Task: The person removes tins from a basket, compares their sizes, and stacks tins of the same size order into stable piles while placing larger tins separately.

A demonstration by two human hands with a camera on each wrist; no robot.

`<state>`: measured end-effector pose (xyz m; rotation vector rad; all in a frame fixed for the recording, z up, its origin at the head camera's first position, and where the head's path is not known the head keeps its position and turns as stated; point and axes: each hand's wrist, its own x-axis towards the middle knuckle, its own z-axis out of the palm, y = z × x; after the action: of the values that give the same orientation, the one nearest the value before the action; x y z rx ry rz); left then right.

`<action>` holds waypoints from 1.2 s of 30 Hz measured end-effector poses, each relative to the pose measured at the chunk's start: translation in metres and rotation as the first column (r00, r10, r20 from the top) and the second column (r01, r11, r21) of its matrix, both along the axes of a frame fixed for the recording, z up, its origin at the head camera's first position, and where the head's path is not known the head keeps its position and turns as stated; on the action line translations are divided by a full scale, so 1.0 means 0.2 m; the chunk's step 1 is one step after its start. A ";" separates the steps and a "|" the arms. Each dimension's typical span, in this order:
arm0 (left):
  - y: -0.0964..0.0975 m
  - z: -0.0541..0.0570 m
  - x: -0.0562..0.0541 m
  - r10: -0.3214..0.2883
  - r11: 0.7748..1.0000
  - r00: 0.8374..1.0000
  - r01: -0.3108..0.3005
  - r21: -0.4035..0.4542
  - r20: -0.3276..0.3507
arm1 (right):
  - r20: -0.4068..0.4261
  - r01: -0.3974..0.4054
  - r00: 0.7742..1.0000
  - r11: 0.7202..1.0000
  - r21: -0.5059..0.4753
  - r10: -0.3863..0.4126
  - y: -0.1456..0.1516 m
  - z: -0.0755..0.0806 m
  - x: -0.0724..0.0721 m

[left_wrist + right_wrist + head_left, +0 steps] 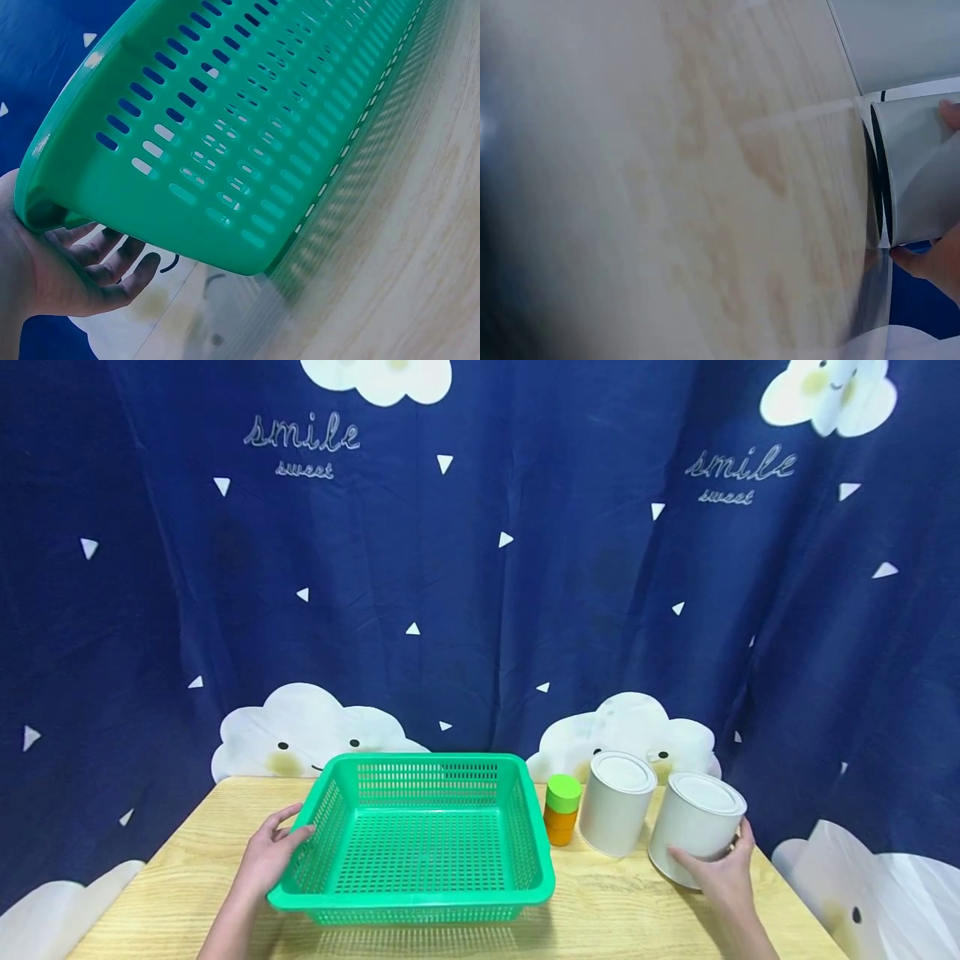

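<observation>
A green plastic basket with slotted walls stands on the table, and no objects show inside it. My left hand grips its left rim, thumb on top; in the left wrist view the fingers curl beneath the rim. With my right hand I hold a white lidded can around its side. That can leans a little, and in the right wrist view a dark gap shows under its base. A second white can stands upright just left of it.
Between the basket and the second can is a small orange jar with a green lid. All of this is on a light wooden table. A dark blue curtain with clouds and triangles hangs behind the table.
</observation>
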<state>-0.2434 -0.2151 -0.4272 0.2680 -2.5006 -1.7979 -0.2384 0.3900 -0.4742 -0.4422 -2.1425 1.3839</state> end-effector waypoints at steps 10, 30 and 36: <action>0.00 0.00 0.01 0.003 1.000 1.000 -0.003 0.016 -0.001 | 0.026 -0.039 0.999 0.999 0.000 0.039 0.05 -0.02 -0.06; 0.00 -0.01 0.00 -0.002 1.000 1.000 0.002 -0.002 0.005 | 0.042 -0.088 0.995 0.995 -0.034 0.090 0.04 0.01 -0.13; 0.00 0.00 0.00 -0.004 1.000 1.000 0.004 -0.002 0.008 | 0.039 -0.112 0.993 0.993 -0.030 0.113 0.05 0.01 -0.14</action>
<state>-0.2429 -0.2150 -0.4277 0.2712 -2.5100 -1.7995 -0.2669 0.4005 -0.4722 -0.3680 -2.2127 1.4802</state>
